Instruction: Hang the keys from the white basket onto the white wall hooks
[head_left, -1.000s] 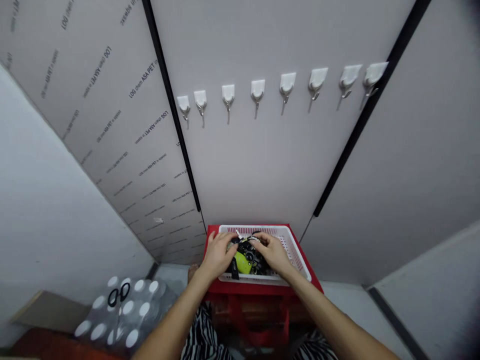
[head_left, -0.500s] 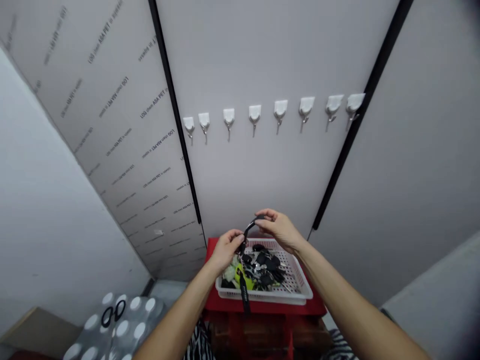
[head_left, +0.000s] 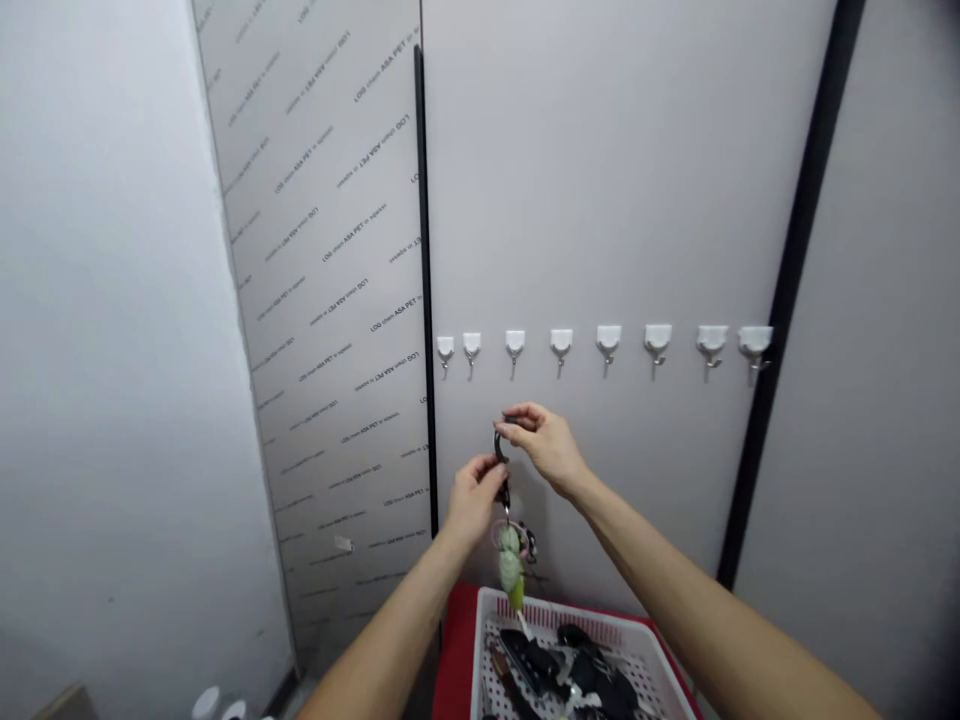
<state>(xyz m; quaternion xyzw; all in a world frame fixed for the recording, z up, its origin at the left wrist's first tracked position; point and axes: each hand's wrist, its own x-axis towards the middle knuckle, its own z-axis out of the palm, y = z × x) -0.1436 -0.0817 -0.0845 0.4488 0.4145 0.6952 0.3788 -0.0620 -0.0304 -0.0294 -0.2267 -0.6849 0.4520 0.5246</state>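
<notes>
My left hand (head_left: 474, 495) pinches the lower part of a black strap loop (head_left: 499, 447), and my right hand (head_left: 549, 445) pinches the top of the same loop. Below my left fingers the rest of the keychain dangles: a pale green charm (head_left: 510, 560), a yellow-green piece and a small pink ring. Under it stands a white perforated plastic basket (head_left: 581, 612) holding several black keys and key fobs (head_left: 611, 690). Above both hands, a row of several white wall hooks (head_left: 561, 342) runs across the grey panel.
The basket rests on a red surface (head_left: 456, 625). Black vertical strips (head_left: 424, 250) border the panel; a wall covered in printed film lies to the left. White bottle caps (head_left: 206, 702) show at the lower left edge.
Both hands have lifted the keychain by its black strap out of the basket, and it now hangs free. The view has tilted up and turned left, so the basket sits lower in the picture.
</notes>
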